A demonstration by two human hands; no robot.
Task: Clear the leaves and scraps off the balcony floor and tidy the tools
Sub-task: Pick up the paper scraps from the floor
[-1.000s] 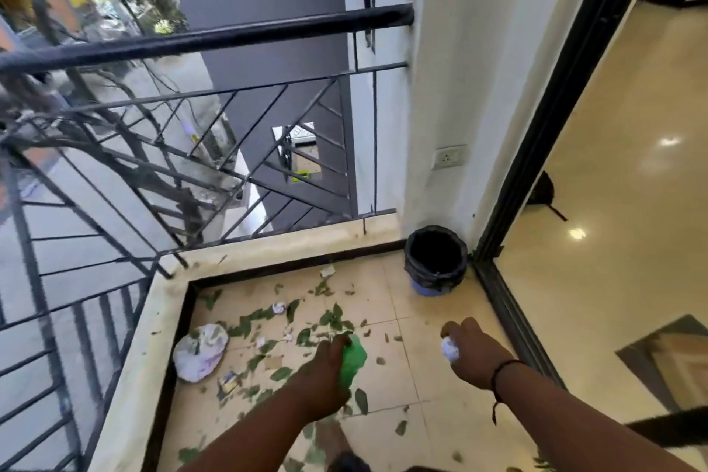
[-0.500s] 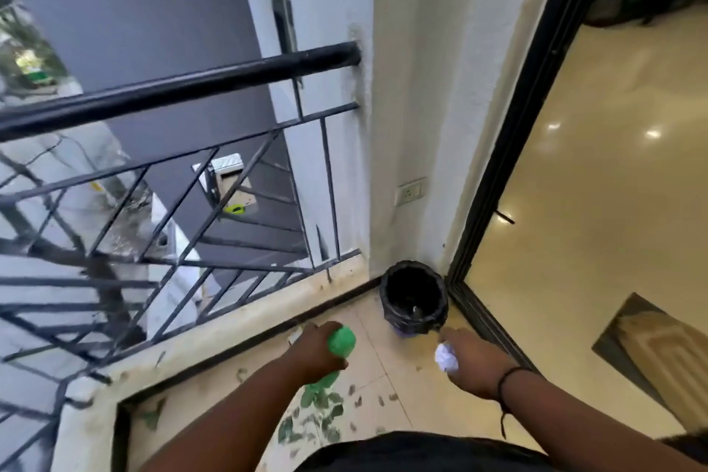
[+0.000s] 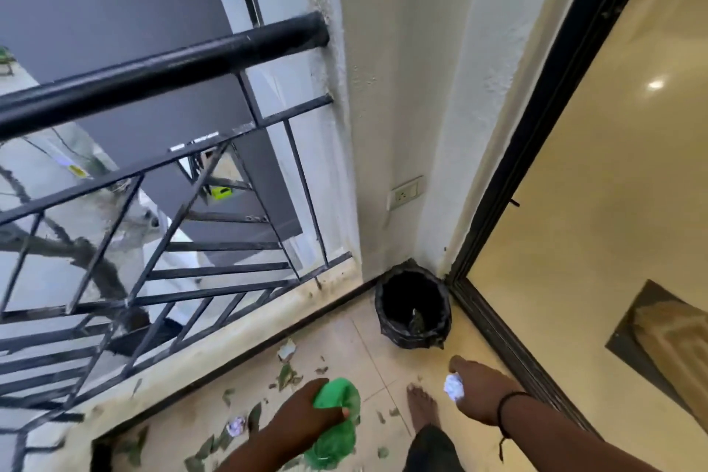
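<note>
Head view | my left hand [image 3: 306, 412] closed on green bag [image 3: 337, 421], carrying it binward | my right hand [image 3: 475, 391] cupping paper wad [image 3: 454, 388], near bin [image 3: 413, 305] for dumping | leaves [image 3: 285, 376] littering floor

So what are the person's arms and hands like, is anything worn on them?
Both forearms are bare, with no sleeves and no gloves. The left hand wears nothing that shows. The right hand has a thin black cord bracelet around the wrist, with a loose end hanging below it. No rings or watch are visible.
</note>
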